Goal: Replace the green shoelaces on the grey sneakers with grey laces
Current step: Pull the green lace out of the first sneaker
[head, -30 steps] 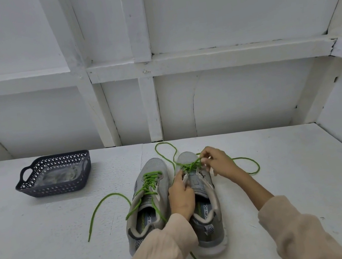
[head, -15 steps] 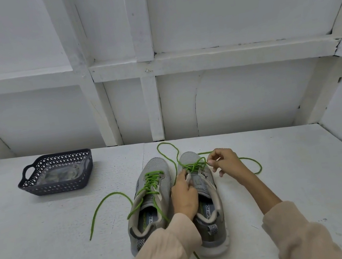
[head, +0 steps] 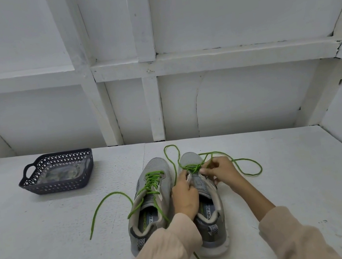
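early stage. right sneaker (head: 190, 159): green lace (head: 190, 167) out of the upper eyelets, toe rows left. right hand (head: 221, 170) pinches it there; left hand (head: 185, 196) grips the shoe's side. left sneaker (head: 156, 167) fully green-laced, untied. re-lacing in grey not begun; basket (head: 58, 185) contents unclear.

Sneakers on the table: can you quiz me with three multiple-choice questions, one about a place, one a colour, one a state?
1. Where is the basket relative to the sneakers? A) left B) right C) on top
2. What colour are the laces in them? A) grey B) green C) red
3. What is the right hand doing? A) lying flat B) pinching the laces C) holding the basket

Answers: 1 A, it sits far left on the table. 2 B, both sneakers show green laces. 3 B, it pinches the laces on the right sneaker.
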Demonstrator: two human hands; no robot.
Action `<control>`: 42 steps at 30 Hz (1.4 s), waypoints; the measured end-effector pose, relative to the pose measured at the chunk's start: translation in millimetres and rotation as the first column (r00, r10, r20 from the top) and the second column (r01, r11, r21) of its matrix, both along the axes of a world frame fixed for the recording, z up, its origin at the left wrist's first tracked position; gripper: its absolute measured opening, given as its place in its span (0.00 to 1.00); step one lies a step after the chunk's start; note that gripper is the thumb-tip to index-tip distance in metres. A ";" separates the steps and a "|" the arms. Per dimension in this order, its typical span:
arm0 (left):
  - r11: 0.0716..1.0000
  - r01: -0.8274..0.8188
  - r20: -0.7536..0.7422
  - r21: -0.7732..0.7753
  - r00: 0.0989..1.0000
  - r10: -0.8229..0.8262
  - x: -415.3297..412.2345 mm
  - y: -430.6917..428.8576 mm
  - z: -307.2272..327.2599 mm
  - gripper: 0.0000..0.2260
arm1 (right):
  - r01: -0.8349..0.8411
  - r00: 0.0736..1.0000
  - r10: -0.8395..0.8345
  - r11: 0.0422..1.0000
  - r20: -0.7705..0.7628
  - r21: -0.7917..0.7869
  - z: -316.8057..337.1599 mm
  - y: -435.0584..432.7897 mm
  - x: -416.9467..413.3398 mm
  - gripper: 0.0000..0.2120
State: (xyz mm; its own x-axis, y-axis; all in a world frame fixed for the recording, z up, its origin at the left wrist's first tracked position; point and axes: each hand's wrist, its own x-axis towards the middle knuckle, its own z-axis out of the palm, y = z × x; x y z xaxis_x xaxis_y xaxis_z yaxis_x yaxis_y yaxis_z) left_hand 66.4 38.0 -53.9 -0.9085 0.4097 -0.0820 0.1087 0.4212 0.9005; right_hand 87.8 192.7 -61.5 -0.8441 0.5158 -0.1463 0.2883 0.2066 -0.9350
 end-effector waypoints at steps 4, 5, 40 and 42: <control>1.000 0.008 -0.002 -0.008 1.000 -0.008 0.0 -1.5 0.4 0.21 | 0.225 0.949 -0.235 0.972 -0.208 -0.071 5.0 3.2 -2.9 0.07; 1.000 0.009 0.000 -0.011 1.000 -0.009 0.5 -1.8 0.7 0.21 | 0.265 0.925 -0.291 0.955 -0.244 -0.137 6.9 5.7 -2.2 0.06; 1.000 0.001 -0.001 -0.011 1.000 -0.001 -2.0 -0.6 -2.2 0.22 | 0.299 0.945 -0.310 0.948 -0.105 -0.110 7.2 4.4 -4.4 0.13; 1.000 0.000 -0.008 -0.014 1.000 0.000 -2.3 -0.3 -2.7 0.21 | 0.100 0.994 -0.098 0.994 0.054 -0.034 4.7 -1.7 -1.4 0.15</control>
State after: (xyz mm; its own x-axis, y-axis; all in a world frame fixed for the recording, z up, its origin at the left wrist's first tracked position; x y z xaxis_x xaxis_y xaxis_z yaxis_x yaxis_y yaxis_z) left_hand 64.2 37.7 -56.6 -0.9090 0.4089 -0.0806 0.1158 0.4336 0.8936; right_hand 86.4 191.0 -56.8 -0.7801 0.5896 -0.2093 0.3545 0.1409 -0.9244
